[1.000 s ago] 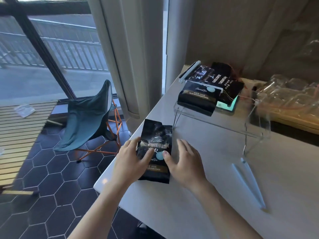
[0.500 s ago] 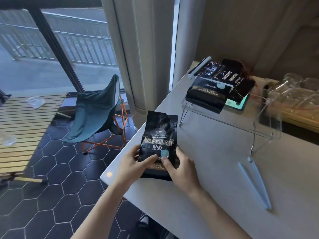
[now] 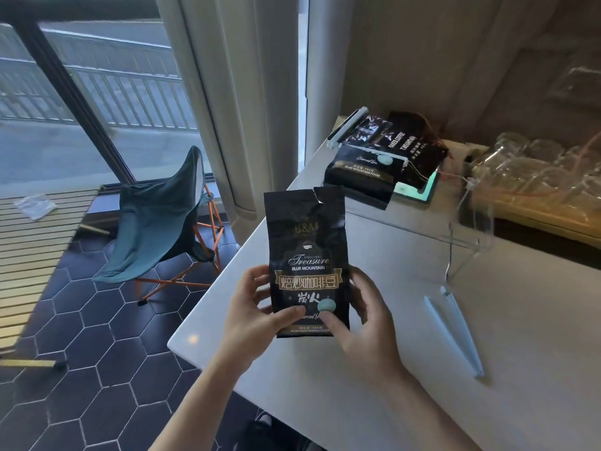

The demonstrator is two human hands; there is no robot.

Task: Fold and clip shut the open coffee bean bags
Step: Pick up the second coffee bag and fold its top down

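A black coffee bean bag (image 3: 305, 242) with gold lettering stands upright above the white table's near left corner, its torn top unfolded. My left hand (image 3: 252, 315) grips its lower left side with the thumb on the front. My right hand (image 3: 361, 317) holds the lower right side, thumb beside the pale blue valve. Two long light blue sealing clips (image 3: 453, 330) lie on the table to the right, apart from both hands. More black coffee bags (image 3: 361, 172) lie on a clear acrylic stand (image 3: 468, 245) at the back, one with a clip (image 3: 346, 128) along its far edge.
The white table (image 3: 422, 369) ends just left of my hands, above a dark hexagon-tiled floor. A teal folding chair (image 3: 159, 219) and a wooden slat bench (image 3: 29, 255) stand beyond. Curtains hang behind. Clear plastic jars (image 3: 533, 170) sit at the back right.
Both hands lifted the bag from lying flat on the table to upright. Its top part has straightened out to full height, and the camera view shifted left.
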